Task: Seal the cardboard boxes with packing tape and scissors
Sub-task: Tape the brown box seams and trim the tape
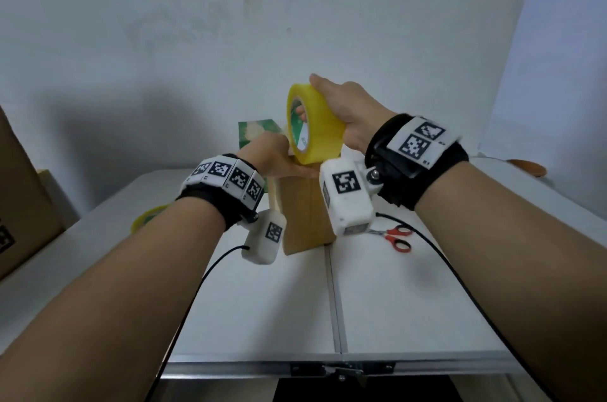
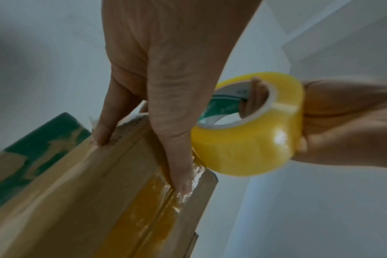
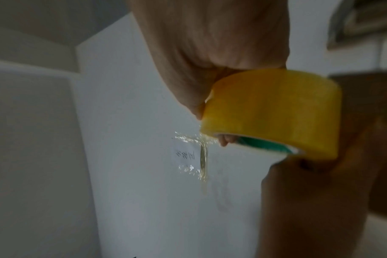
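Observation:
A brown cardboard box (image 1: 305,217) stands upright on the white table (image 1: 394,303). A yellowish strip of packing tape (image 2: 144,218) runs along its seam. My left hand (image 1: 279,162) lies on the box's top end, with straight fingers (image 2: 181,174) pressing the tape down at the edge. My right hand (image 1: 338,106) grips a yellow tape roll (image 1: 312,125) just above that end, fingers hooked through its core (image 2: 254,99). The roll (image 3: 276,108) nearly touches the left hand. Red-handled scissors (image 1: 397,237) lie on the table right of the box, untouched.
A second tape roll (image 1: 147,217) lies at the left behind my left wrist. A large cardboard box (image 1: 19,198) stands at the far left edge. A green printed box (image 1: 259,132) sits behind the brown one. Black cables (image 1: 460,270) trail across the table.

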